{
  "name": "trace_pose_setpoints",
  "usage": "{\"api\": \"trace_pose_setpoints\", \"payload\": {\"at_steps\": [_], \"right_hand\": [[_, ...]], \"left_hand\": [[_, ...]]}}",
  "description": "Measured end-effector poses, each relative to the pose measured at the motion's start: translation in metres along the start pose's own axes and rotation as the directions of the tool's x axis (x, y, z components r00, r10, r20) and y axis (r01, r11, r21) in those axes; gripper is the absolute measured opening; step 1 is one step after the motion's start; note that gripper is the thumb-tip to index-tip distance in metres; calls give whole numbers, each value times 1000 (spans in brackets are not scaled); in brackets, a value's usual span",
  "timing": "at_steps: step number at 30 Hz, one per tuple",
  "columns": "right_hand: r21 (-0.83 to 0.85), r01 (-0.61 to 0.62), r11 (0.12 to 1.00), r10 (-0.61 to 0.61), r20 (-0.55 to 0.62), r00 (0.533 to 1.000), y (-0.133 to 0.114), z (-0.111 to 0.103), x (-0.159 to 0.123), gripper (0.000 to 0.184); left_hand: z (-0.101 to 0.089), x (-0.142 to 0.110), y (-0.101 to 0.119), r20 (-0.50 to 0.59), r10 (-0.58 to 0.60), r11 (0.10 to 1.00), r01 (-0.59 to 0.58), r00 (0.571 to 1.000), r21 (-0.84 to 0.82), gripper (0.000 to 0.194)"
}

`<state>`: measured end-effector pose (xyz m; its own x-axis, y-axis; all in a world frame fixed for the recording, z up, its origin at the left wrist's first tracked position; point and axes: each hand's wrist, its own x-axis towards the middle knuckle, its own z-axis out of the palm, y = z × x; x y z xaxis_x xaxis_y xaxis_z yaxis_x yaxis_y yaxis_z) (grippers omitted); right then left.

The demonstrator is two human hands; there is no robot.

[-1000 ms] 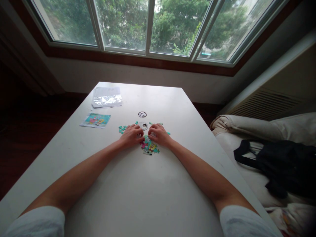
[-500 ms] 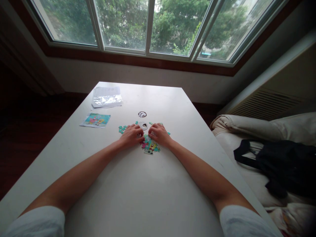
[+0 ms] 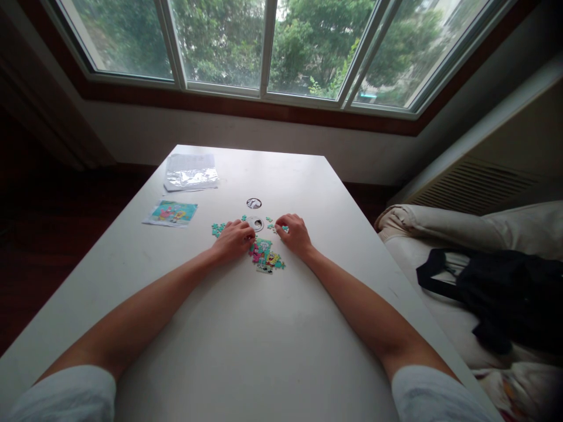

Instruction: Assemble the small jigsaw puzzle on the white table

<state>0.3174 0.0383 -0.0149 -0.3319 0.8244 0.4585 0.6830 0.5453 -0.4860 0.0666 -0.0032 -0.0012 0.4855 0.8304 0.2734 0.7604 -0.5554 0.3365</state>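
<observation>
On the glossy white bench (image 3: 255, 340), nearest me, lies the partly joined, multicoloured cartoon jigsaw (image 3: 266, 258). Just beyond, my left bare hand (image 3: 234, 238) curls by its upper-left edge, while my right bare hand (image 3: 294, 234) bends beside small loose teal pieces (image 3: 270, 226); at this range I can't make out whether either grips anything. Past them lie a round silvery disc (image 3: 254, 227), a dark-rimmed disc (image 3: 254, 203) and, farther left, a shiny translucent packet (image 3: 192, 177).

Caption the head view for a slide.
Left hand beside a partly joined jigsaw, right hand near loose pieces, on a white table.
</observation>
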Motion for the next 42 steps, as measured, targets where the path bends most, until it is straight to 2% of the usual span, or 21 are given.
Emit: {"api": "trace_pose_setpoints", "payload": {"at_steps": [5,10,19,25,33,42], "right_hand": [[34,-140,990,143,-126,982,15,-4,4,9],[16,-158,987,158,-159,975,18,-5,4,10],[-60,-163,985,156,-109,982,17,-2,4,12],[-97,-153,984,146,-75,986,17,-2,4,15],[-205,-11,979,21,47,999,9,0,0,13],[-263,29,964,3,123,992,2,-5,0,12]], "left_hand": [[-5,0,-10,-31,-26,1000,26,999,8,19],[-7,1,-18,-89,-66,998,67,994,14,19],[-5,0,-25,-153,-127,991,132,980,29,15],[-7,1,-35,-240,-205,976,216,949,22,18],[-6,2,-40,-263,-279,959,282,924,-28,17],[-5,3,-40,-260,-275,960,277,926,-31,17]]}}
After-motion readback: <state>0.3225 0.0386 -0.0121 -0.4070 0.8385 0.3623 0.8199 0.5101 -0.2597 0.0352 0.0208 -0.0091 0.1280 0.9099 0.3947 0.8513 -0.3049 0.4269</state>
